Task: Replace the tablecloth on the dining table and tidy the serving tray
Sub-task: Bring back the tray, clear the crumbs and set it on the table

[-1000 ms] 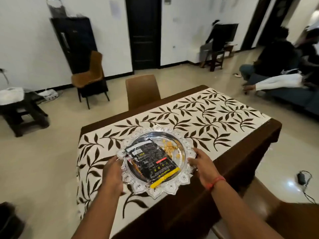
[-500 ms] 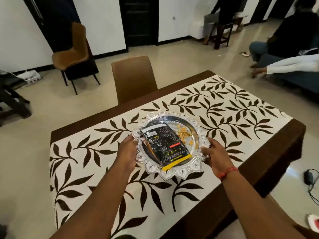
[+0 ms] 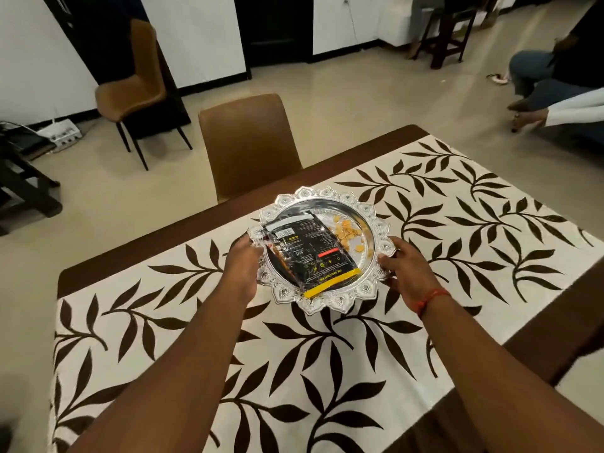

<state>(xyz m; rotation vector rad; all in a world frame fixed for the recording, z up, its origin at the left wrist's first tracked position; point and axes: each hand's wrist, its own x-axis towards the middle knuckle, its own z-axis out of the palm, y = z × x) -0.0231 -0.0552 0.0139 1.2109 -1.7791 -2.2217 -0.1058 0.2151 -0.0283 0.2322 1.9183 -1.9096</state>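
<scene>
The left hand point(image 3: 243, 268) and right hand point(image 3: 407, 271) are gripping opposite rims of the serving tray point(image 3: 376, 220), holding it over the middle of the tablecloth point(image 3: 457, 204). Placing step, seemingly; setting it flat is coming next.

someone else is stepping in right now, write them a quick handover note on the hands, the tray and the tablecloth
Left hand grips the left rim of the silver tray; right hand grips its right rim.
The tray is over the middle of the leaf-print tablecloth; whether it rests on the cloth or is just above it cannot be told.
On the tray: a black snack packet and loose yellow snack pieces.
Done: the leaf-print cloth lies spread on the dining table.
Left: tidy the packet and loose pieces.
</scene>
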